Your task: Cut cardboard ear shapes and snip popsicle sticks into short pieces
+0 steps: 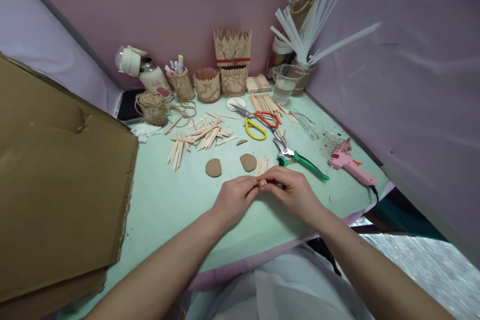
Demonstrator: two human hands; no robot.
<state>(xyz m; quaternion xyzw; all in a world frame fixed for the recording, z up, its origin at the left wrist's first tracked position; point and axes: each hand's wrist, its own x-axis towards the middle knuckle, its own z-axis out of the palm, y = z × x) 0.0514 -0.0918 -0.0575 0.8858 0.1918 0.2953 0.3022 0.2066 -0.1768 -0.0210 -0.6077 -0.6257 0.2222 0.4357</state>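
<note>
My left hand (236, 199) and my right hand (290, 187) meet near the table's front, fingertips pinched together on a small piece made of wooden craft sticks (263, 166). Fingers cover its near end. Just beyond my left hand lie two rounded cardboard pieces, one on the left (213, 167) and one on the right (248, 162). Green-handled pruning shears (307, 164) rest past my right hand. Scissors (257, 119) with a red and a yellow handle lie farther back, beside a loose pile of cut craft sticks (210, 132).
A pink glue gun (351, 166) lies at the right edge. A large cardboard sheet (63, 185) stands at the left. Along the back are a twine ball (154, 110), a bottle (155, 79), stick-covered pots (207, 86), a plastic cup of liquid (285, 87) and white glue sticks (303, 35).
</note>
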